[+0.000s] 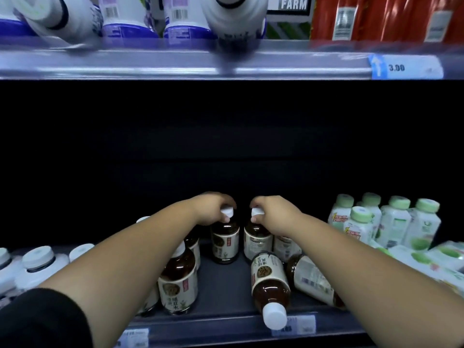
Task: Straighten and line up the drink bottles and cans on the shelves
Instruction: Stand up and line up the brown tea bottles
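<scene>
Brown tea bottles with cream labels and white caps fill the middle of the lower shelf (226, 320). My left hand (212, 208) grips the cap of one upright tea bottle (224, 243). Right beside it, my right hand (275, 213) grips the cap of a second upright tea bottle (257, 243). Another tea bottle (179, 285) stands upright near the front, under my left forearm. Two tea bottles lie on their sides: one (270, 285) with its cap over the shelf's front edge, one (313, 280) partly under my right forearm.
White bottles with green caps (391, 222) stand at the right, some toppled toward the front. White wide-capped bottles (37, 264) stand at the left. The upper shelf (175, 64) carries white-and-purple bottles, one tipped forward (234, 18), red bottles and a 3.00 price tag (406, 67).
</scene>
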`<state>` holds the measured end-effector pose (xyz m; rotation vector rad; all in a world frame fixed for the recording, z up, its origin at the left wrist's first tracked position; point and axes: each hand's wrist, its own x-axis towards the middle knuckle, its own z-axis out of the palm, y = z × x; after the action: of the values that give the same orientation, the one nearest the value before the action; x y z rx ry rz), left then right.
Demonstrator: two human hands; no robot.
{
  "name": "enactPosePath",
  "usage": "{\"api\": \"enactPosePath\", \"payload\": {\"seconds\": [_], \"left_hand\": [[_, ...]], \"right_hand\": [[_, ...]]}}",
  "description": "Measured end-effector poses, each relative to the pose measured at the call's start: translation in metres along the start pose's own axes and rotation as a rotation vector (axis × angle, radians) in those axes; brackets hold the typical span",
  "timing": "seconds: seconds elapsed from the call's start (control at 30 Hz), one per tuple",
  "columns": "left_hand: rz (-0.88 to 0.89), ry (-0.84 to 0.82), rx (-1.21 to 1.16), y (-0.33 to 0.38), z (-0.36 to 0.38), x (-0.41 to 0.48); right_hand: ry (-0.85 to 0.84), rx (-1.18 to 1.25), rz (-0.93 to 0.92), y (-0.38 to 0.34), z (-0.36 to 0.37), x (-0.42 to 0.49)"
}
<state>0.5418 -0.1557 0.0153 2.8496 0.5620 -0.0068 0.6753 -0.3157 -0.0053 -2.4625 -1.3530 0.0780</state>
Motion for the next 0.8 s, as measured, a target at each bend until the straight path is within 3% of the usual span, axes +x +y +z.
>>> {"api": "enactPosePath", "payload": {"seconds": [0.33, 0.6, 0.8], "left_hand": [[0.038, -0.074, -0.056, -0.009, -0.008, -0.029], [0.027, -0.088, -0.004, -0.015, -0.012, -0.045], [0.017, -0.007, 0.04, -0.012, -0.006, -0.045]], "right_hand": [[-0.115, 0.17, -0.095, -0.012, -0.007, 0.001], [-0.419, 0.286, -0.142, -0.028, -0.025, -0.007], [-0.145, 0.085, -0.056, -0.031, -0.01, -0.007]]}}
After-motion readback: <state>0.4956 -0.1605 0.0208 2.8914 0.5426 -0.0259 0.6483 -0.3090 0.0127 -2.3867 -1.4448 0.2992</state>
